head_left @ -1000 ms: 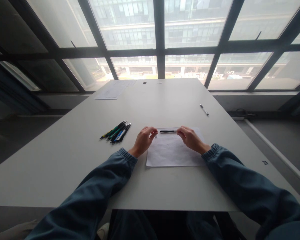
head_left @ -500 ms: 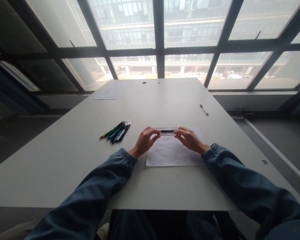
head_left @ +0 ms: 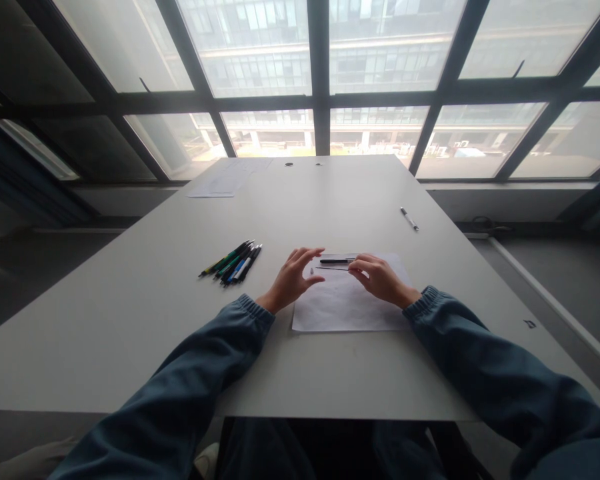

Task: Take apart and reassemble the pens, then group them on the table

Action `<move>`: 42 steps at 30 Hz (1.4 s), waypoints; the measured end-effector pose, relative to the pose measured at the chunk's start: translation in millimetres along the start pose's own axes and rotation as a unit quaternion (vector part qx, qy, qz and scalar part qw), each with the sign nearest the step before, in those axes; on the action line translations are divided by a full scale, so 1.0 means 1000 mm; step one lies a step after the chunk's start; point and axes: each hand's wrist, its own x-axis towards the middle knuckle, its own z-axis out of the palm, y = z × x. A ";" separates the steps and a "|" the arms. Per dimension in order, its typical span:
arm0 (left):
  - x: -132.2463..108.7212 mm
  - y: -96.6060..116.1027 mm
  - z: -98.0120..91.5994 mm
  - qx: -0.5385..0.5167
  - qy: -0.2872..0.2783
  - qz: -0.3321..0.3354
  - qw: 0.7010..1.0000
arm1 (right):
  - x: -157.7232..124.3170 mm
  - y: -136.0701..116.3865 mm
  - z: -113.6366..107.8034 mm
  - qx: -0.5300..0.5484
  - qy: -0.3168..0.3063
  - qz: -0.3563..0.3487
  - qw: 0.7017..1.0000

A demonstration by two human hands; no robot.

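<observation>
L hand (head_left: 287, 282): thumb + fingers spread apart, nr rod's (head_left: 333, 269) 9 o'clock end
R hand (head_left: 379, 277): pinched on rod's 3 o'clock end
Rod: thin, dark, over sheet (head_left: 347, 308)
Blk pen (head_left: 333, 261): abt 12 o'clock on sheet, just past rod
Pens (head_left: 231, 265): bunched on surface (head_left: 340, 200), 9–10 o'clock of sheet
Wht pen (head_left: 409, 219): 1 o'clock of sheet

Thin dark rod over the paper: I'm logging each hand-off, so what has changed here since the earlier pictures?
The left hand has let go of the thin dark rod that both hands held half a second ago; its fingers have spread apart. The right hand still pinches the rod's right end. The paper, black pen and pen pile stayed put.
</observation>
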 end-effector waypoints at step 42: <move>-0.001 0.002 0.002 -0.084 0.077 -0.116 0.987 | -0.001 0.003 -0.001 -0.021 0.034 0.024 0.999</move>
